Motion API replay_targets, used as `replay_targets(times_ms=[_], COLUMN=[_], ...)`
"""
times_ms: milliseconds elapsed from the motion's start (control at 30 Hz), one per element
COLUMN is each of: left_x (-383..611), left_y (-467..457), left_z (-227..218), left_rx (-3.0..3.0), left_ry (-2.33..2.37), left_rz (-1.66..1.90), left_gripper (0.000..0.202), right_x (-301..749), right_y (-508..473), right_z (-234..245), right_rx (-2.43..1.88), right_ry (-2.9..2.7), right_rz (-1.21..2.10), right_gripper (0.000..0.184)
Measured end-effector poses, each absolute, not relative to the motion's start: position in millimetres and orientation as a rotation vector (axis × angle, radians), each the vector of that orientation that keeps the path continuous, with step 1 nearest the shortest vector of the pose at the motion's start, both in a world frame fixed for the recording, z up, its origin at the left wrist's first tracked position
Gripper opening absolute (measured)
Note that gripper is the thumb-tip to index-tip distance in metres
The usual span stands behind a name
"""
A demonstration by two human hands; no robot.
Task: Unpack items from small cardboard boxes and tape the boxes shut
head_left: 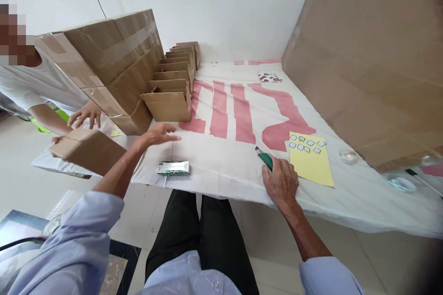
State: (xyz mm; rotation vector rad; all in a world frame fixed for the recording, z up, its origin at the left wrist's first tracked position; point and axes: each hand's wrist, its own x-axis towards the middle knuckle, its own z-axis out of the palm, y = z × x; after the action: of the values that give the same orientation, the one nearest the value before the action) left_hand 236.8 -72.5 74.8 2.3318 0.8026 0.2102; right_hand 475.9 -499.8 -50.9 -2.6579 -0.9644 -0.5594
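Firmly, as it seemed, the right hand [281, 183] was closed around the rear part of a green-handled utility knife [266, 160], with the thumb along one side; the underside of this grip was hidden. The knife lay low over the white tablecloth [238, 173], near the front edge, its tip pointing forward and slightly to the left, probably so that the blade stayed away from the body. The left hand [161, 134] held nothing: its fingers were spread loosely, perhaps to be free for handling. Whether it touched the cloth could not be told.

Between the hands, nearer to the left one, a small box with a white label [173, 168] lay flat by the table edge, within easy reach of both. Just beside the right hand was a yellow sheet with stickers [311, 166], turned face up, so its marks were readable from above.

Farther out, beyond the left hand, open cardboard boxes [169, 107] stood in a row toward the wall, one behind another, which presumably saved space. Along their left side, taped cartons [100, 60] were stacked. Past these, a co-worker's hand [87, 114] was spread above a closed carton [92, 150], whose far end was supported by the other hand.
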Motion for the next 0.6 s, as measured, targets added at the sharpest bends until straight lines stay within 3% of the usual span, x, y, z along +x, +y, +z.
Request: replay_targets(times_ms=[67,133,233,367,600], left_x=[213,194,181,189,258], left_y=[-102,-130,-159,-162,-80], left_z=[71,62,45,41,76], left_rx=[2.391,2.552,2.825,2.922,3.027], left_ry=[0.722,0.627,0.543,0.542,0.815], left_rz=[0.067,-0.149,-0.372,-0.347,-0.036], left_gripper=[0.077,0.083,0.061,0.041,0.044], right_x=[475,475,476,477,477], right_y=[-499,-498,-498,-498,-499], right_z=[-51,-51,-51,-51,-54], right_rx=[-2.654,-2.652,-2.650,-2.656,-2.644], right_ry=[-0.962,-0.954,-0.952,-0.965,-0.968], right_rz=[-0.557,-0.559,-0.563,-0.574,-0.582], right_gripper=[0.034,0.033,0.033,0.033,0.035])
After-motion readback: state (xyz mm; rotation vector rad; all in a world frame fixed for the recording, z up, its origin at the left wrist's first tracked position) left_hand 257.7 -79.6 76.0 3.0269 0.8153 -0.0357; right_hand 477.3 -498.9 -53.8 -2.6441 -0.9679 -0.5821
